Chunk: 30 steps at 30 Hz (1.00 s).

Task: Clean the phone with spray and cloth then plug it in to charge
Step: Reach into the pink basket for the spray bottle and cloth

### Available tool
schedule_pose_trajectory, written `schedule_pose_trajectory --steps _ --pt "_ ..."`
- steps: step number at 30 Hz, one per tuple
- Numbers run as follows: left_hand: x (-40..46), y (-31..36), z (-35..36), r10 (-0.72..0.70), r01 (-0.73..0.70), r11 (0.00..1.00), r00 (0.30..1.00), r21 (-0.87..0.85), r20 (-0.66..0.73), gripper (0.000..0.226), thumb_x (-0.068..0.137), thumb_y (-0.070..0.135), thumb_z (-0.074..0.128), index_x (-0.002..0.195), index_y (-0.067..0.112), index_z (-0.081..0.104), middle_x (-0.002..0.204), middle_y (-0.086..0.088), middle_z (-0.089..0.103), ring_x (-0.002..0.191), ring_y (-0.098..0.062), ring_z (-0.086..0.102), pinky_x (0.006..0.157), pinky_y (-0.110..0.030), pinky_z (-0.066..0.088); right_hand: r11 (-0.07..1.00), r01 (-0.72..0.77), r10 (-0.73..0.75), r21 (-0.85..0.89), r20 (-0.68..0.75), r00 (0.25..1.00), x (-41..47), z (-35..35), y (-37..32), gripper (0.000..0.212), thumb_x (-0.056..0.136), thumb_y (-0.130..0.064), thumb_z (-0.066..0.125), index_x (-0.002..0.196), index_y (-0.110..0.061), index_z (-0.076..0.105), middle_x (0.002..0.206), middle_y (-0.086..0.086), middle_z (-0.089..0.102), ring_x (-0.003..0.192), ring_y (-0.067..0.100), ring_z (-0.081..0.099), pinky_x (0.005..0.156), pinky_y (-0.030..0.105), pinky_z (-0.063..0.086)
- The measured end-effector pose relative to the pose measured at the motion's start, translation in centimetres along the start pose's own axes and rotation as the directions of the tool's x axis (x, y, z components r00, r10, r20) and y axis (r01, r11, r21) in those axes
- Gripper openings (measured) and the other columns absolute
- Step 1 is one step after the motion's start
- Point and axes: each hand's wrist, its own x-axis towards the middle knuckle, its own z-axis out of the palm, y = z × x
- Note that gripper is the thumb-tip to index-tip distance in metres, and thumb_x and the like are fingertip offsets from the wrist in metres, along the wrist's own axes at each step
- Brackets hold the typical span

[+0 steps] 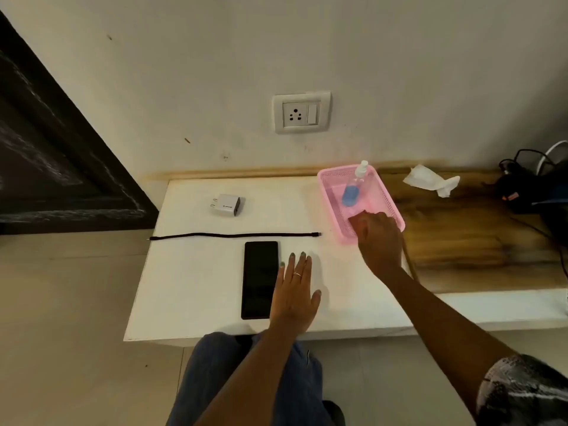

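— What lies at the left of the white table (190,302)?

— A white charger adapter (228,204) lies on its side toward the back, pins pointing left. In front of it a black cable (233,235) is stretched out straight from the table's left edge almost to the basket.

— And the phone?

— The black phone (259,279) lies flat, screen up and dark, just in front of the cable, long side running away from the person. The left hand (295,292) rests flat on the table just to the right of it, fingers straight and relaxed, holding nothing, with a ring on one finger. Its little finger is at the phone's right edge; I cannot tell whether it touches.

— Above that?

— A wall socket (301,111) with a switch sits on the wall, nothing plugged in.

— Further right?

— A pink basket (392,202) stands at the table's right side. Inside it lies a clear spray bottle (353,187) with blue liquid, its nozzle toward the wall. The right hand (376,236) reaches into the near end of the basket, fingers bent down; what they grasp, if anything, I cannot tell.

— Beyond the basket?

— A crumpled white cloth (431,180) lies on the wooden surface (461,238), well apart from the phone. Dark cables (522,167) sit at the far right.
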Motion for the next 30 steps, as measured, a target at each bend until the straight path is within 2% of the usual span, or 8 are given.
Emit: schedule_pose_trajectory --steps 6,10,18,23,25,26,29,30 --pt "2.0 -0.2 1.9 0.015 -0.015 0.999 1.000 0.030 -0.014 0.069 0.100 0.043 0.027 0.151 0.014 -0.007 0.160 -0.004 -0.010 0.147 -0.024 -0.012 0.116 -0.039 -0.012 0.996 -0.089 0.079 0.011 0.343 0.936 3.6 1.3 2.0 0.029 0.096 -0.025 0.043 0.114 -0.016 0.063 0.115 0.009 0.064 0.104 0.029 0.059 0.091 0.043 0.048" --pt "2.5 -0.9 2.6 0.031 -0.031 0.998 1.000 0.059 0.005 0.068 0.099 0.044 0.025 0.151 0.013 -0.006 0.161 -0.004 -0.008 0.147 -0.023 -0.011 0.117 -0.037 -0.012 0.991 -0.125 0.131 -0.041 0.431 0.893 5.5 3.2 1.8 0.030 0.094 -0.034 0.049 0.114 -0.016 0.062 0.114 0.006 0.064 0.105 0.027 0.059 0.095 0.038 0.045" --pt "2.5 -0.9 2.9 0.040 -0.041 0.999 0.998 -0.002 -0.041 0.068 0.098 0.044 0.029 0.152 0.014 0.000 0.161 -0.004 -0.002 0.148 -0.023 -0.008 0.118 -0.038 -0.010 0.960 -0.276 0.277 -0.044 0.268 0.923 6.5 5.2 1.5 0.026 0.091 -0.034 0.056 0.100 -0.011 0.065 0.102 0.008 0.069 0.090 0.026 0.063 0.081 0.035 0.049" --pt "2.8 0.3 1.5 -0.121 0.081 0.965 0.982 -0.250 -0.148 0.048 0.097 0.038 0.040 0.142 0.021 0.036 0.151 -0.001 0.035 0.142 -0.020 0.025 0.119 -0.042 -0.002 0.926 -0.287 0.296 0.246 0.001 0.955 4.0 3.9 1.0 0.019 0.087 -0.024 0.063 0.092 -0.006 0.067 0.089 0.011 0.071 0.078 0.027 0.064 0.070 0.026 0.047" --pt "2.9 1.3 0.3 -0.245 0.155 0.855 0.962 -0.495 -0.123 0.038 0.098 0.034 0.042 0.132 0.020 0.049 0.139 0.000 0.051 0.131 -0.019 0.042 0.118 -0.040 0.011 0.916 -0.208 0.242 0.343 -0.058 0.969 2.6 3.0 0.3 0.018 0.087 -0.025 0.064 0.087 -0.007 0.066 0.084 0.010 0.070 0.073 0.022 0.062 0.069 0.023 0.045" --pt "3.0 1.8 -0.5 -0.298 0.200 0.720 0.954 -0.665 -0.035 0.034 0.099 0.031 0.042 0.128 0.017 0.053 0.133 -0.003 0.056 0.126 -0.021 0.048 0.115 -0.038 0.022 0.913 -0.146 0.195 0.380 -0.093 0.976 1.7 2.4 -0.1 0.016 0.086 -0.023 0.065 0.085 -0.007 0.066 0.084 0.010 0.070 0.072 0.022 0.061 0.070 0.024 0.045" --pt "2.8 3.1 -3.7 -0.287 0.328 -0.019 0.903 -0.945 0.319 0.036 0.101 0.033 0.040 0.121 0.008 0.057 0.122 -0.010 0.062 0.109 -0.029 0.059 0.100 -0.038 0.039 0.912 0.078 0.000 0.403 -0.190 0.982 -1.8 0.9 -1.4 0.010 0.084 -0.012 0.067 0.090 -0.004 0.066 0.089 0.012 0.070 0.081 0.027 0.064 0.077 0.029 0.050" --pt "2.6 3.2 -4.5 -0.255 0.356 -0.137 0.889 -0.924 0.380 0.040 0.100 0.040 0.037 0.120 0.011 0.057 0.116 -0.007 0.064 0.104 -0.026 0.061 0.099 -0.039 0.039 0.909 0.144 -0.066 0.391 -0.205 0.976 -3.2 0.5 -1.8 0.011 0.083 -0.009 0.067 0.091 -0.003 0.067 0.090 0.013 0.070 0.083 0.028 0.065 0.078 0.032 0.051"
